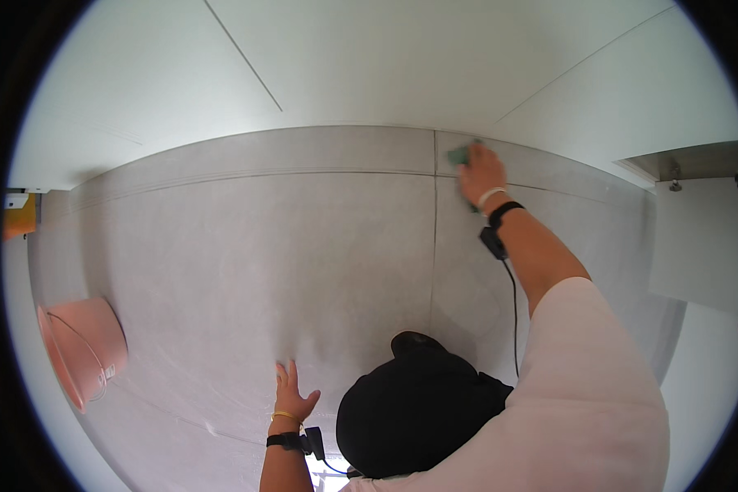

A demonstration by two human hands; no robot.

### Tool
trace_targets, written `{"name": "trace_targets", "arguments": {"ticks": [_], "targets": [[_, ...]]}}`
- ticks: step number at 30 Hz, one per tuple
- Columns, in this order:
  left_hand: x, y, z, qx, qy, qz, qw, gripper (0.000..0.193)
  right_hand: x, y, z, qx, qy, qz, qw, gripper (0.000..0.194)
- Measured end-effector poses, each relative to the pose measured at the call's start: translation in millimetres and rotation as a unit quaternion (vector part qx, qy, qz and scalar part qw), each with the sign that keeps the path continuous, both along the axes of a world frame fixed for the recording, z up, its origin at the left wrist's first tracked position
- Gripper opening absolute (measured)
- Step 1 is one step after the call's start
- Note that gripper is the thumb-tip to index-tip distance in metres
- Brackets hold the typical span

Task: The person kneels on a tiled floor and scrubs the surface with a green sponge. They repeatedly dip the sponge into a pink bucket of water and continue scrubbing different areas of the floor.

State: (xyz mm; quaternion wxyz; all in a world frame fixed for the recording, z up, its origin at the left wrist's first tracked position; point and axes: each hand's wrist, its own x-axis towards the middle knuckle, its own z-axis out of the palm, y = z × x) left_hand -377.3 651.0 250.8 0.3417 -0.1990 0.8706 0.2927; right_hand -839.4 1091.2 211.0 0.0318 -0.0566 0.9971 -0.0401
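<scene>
My right hand (483,174) presses a green cloth (459,156) against the grey floor tiles (246,246), close to where the floor meets the white panelled front. Part of the cloth is hidden under the palm and fingers, and the hand is slightly blurred. A tile joint runs just left of it. Lower in the view, my left hand (294,393) holds nothing; its fingers are spread above or on the floor, and contact is hard to tell. Each wrist bears a black strap with a small device and cable.
A pink bucket (98,335) with a wire handle stands at the left. White panels (375,67) with thin seams line the far side. To the right, a white door or panel (695,240) juts out beside a hinge. An orange object (21,216) shows at the far left.
</scene>
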Motion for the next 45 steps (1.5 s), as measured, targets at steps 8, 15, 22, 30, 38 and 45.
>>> {"name": "trace_targets", "arguments": {"ticks": [8, 15, 22, 30, 38, 45], "targets": [[-13, 0, 11, 0.019, -0.027, 0.03, 0.999, 0.105, -4, -73, -15, -0.147, 0.019, 0.157, 0.976, 0.058], [-8, 2, 13, 0.018, -0.011, 0.028, 0.999, 0.105, 9, 56, -17, -0.028, 0.101, -0.095, 0.99, 0.058], [-4, 8, 19, -0.015, -0.029, 0.03, 0.999, 0.108, 8, 4, -27, -0.02, 0.031, -0.018, 0.999, 0.06], [7, 22, 13, -0.042, -0.008, 0.035, 0.999, 0.103, 7, -229, -2, -0.126, 0.014, 0.275, 0.953, 0.057], [-8, 2, 20, -0.066, 0.014, 0.117, 0.991, 0.108, 111, -354, -7, -0.237, -0.062, 0.505, 0.828, 0.056], [-25, -79, 32, -0.214, -0.189, 0.09, 0.954, 0.145, 54, -200, -1, -0.097, -0.032, 0.425, 0.899, 0.065]]}}
